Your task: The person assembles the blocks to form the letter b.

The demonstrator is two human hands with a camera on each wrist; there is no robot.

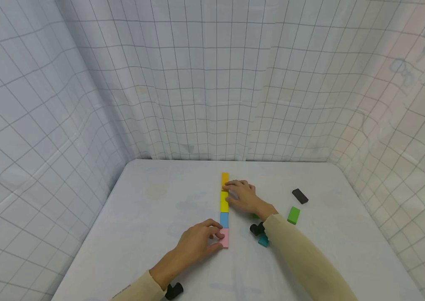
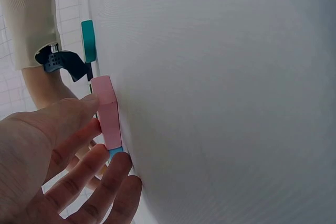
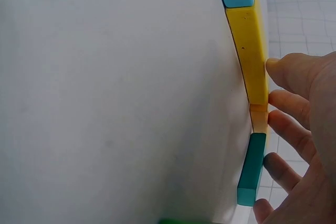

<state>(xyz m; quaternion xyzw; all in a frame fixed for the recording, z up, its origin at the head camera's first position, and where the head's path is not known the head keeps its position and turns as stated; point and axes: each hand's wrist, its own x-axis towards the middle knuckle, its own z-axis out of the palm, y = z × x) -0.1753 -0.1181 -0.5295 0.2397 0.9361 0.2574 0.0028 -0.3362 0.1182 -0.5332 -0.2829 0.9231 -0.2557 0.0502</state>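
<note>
A straight row of blocks runs away from me: a pink block (image 1: pixel 226 241) nearest, then a blue block (image 1: pixel 224 220), a yellow block (image 1: pixel 224 204) and an orange block (image 1: pixel 225 179). My left hand (image 1: pixel 197 241) is at the pink block, its thumb against the side in the left wrist view and its fingers loosely spread. My right hand (image 1: pixel 244 197) lies along the right side of the row, fingertips by the yellow and orange blocks. A teal block (image 3: pixel 252 161) stands beside the right fingers in the right wrist view; the hand hides it from the head view.
Right of the row lie a green block (image 1: pixel 293 215), a black block (image 1: pixel 300 196) and a teal block (image 1: pixel 263 240) beside the right sleeve. Another green piece (image 1: pixel 255 216) shows partly under the right wrist. White gridded curtains (image 1: pixel 212 92) enclose the white table (image 1: pixel 160 192).
</note>
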